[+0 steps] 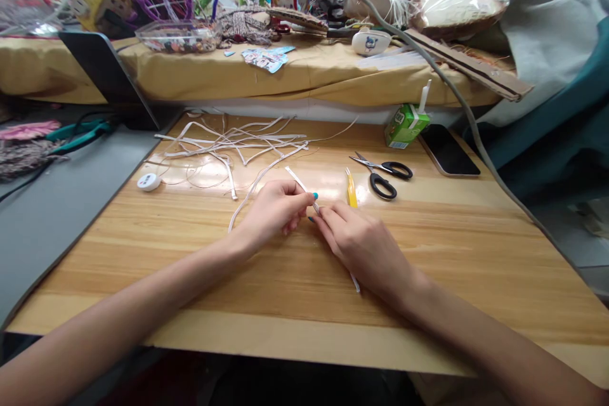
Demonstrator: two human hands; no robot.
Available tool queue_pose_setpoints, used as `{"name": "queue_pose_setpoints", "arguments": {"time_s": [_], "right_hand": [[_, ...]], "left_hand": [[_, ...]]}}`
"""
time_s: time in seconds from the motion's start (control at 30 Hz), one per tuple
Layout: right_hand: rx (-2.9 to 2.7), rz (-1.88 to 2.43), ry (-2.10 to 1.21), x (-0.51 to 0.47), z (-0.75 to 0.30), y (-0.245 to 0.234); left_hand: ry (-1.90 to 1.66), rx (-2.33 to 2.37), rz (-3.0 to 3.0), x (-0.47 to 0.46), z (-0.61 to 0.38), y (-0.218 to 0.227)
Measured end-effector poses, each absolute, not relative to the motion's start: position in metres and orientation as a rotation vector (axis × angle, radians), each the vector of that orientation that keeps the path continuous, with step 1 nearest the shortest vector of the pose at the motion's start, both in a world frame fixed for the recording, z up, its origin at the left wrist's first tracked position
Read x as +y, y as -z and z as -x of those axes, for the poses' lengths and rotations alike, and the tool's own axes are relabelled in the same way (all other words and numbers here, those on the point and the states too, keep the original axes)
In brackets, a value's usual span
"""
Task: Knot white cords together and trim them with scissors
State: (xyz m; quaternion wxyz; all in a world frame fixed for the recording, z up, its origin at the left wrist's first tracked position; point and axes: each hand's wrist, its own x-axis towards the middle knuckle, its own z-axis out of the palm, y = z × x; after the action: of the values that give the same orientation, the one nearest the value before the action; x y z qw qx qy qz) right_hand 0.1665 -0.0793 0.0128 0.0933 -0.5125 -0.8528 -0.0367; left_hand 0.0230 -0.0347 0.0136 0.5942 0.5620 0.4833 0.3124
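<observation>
The left hand (284, 206) and right hand (364, 240) pinch a thin, flat white cord (295, 178) between their fingertips over the glossy wood-grain tabletop (266, 279). Close-set pinches and an untwisted cord should give the finest control.

We can't see the strip's (295, 179) middle: the right hand (364, 241) covers it. Left forearm (118, 314) and right forearm (499, 342) run off frame. We lose some yarn (21, 162) at the left edge, teal cloth (547, 101) at the right. Disc (149, 182) print: too small for us.
</observation>
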Motion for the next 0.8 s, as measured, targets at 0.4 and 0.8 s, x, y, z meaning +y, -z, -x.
{"name": "queue_pose_setpoints", "arguments": {"time_s": [0.4, 0.8], "right_hand": [[-2.24, 1.415, -0.492, -0.074, -0.171, -0.016], [-1.038, 1.245, -1.467, -0.062, -0.175, -0.023]], "left_hand": [[-0.69, 1.126, -1.359, -0.036, -0.024, -0.017], [-0.978, 0.696, -3.188, -0.034, -0.008, -0.003]]}}
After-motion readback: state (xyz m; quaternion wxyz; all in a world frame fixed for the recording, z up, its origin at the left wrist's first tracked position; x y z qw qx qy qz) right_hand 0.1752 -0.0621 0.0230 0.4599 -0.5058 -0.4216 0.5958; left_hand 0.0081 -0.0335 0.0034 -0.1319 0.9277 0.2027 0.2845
